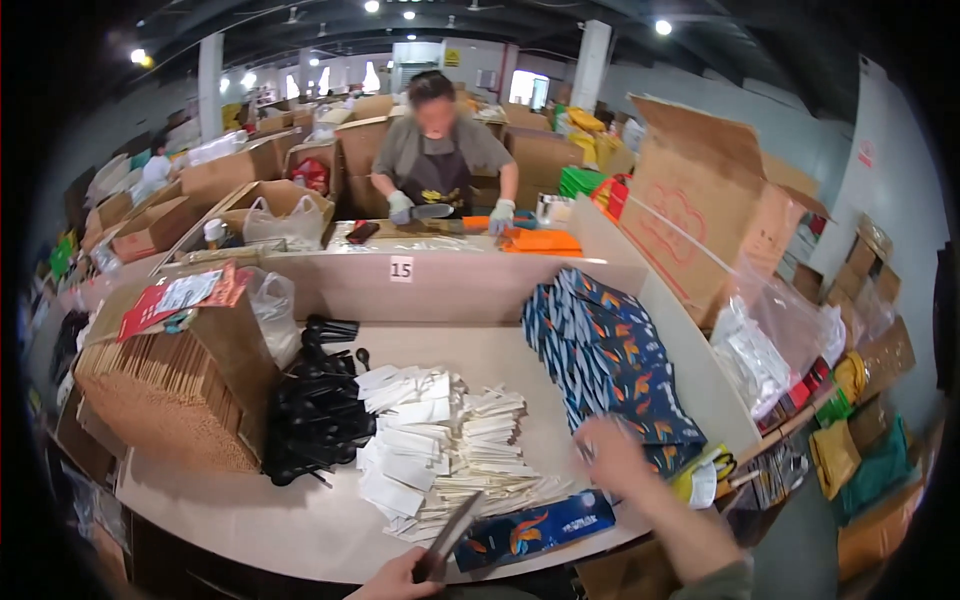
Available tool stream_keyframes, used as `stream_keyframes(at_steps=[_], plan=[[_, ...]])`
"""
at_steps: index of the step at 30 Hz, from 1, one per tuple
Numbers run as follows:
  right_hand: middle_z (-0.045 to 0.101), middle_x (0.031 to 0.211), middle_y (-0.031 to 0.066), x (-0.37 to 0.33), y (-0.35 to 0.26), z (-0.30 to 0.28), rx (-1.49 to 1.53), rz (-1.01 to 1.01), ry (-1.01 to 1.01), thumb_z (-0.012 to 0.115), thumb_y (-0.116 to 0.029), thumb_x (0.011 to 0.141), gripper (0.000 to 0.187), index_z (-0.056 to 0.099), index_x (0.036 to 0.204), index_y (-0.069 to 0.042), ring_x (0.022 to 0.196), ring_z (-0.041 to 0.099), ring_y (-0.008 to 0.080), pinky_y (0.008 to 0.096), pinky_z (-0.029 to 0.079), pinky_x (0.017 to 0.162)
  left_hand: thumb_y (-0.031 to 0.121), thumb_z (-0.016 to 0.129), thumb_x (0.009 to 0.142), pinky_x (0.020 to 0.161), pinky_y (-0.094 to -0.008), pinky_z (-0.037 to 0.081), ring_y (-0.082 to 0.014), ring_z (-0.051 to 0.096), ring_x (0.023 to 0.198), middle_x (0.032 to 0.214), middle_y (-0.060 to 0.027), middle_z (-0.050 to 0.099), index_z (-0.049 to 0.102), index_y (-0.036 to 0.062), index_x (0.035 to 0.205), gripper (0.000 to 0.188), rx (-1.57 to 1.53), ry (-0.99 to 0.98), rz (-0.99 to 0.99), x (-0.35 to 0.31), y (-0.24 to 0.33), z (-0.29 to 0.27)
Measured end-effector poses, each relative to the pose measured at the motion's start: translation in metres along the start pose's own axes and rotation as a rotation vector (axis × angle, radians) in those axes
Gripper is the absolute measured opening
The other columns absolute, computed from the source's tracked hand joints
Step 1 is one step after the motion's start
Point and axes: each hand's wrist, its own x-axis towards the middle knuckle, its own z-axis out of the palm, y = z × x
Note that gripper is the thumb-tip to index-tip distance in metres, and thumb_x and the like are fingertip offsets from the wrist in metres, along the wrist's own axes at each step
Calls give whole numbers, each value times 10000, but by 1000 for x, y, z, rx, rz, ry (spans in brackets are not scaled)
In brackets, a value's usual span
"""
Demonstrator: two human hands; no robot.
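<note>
Countless chopsticks [165, 400] are packed in a tilted box [235, 350]. A dark strip [447, 535] is gripped by the left hand [400, 578]; the blurred right hand [612, 455] reaches blue sleeves [610, 370], grip unclear.

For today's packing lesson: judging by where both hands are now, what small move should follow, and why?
Probably pick one blue sleeve off the stack. The right hand is blurred at the stack's near end with nothing visibly in it, while the left hand has a dark flat piece in its grip at the table edge, beside a sleeve lying flat.
</note>
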Motion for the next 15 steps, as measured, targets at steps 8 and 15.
stream_keyframes(at_steps=[8,15], plan=[[591,886,161,-41,-70,159,152,-674,-255,657,-256,762,217,578,832,-66,855,623,356,453,510,712,224,727,777,777,-335,494,-171,562,862,929,-58,597,580,41,1103,402,252,-257,96,34,62,24],[642,712,135,-55,-129,106,171,-133,-304,696,-431,869,366,651,806,-73,729,654,352,493,488,598,194,745,742,766,-440,534,-371,650,866,965,-171,639,549,41,1178,503,628,647,-72,-10,47,-10]])
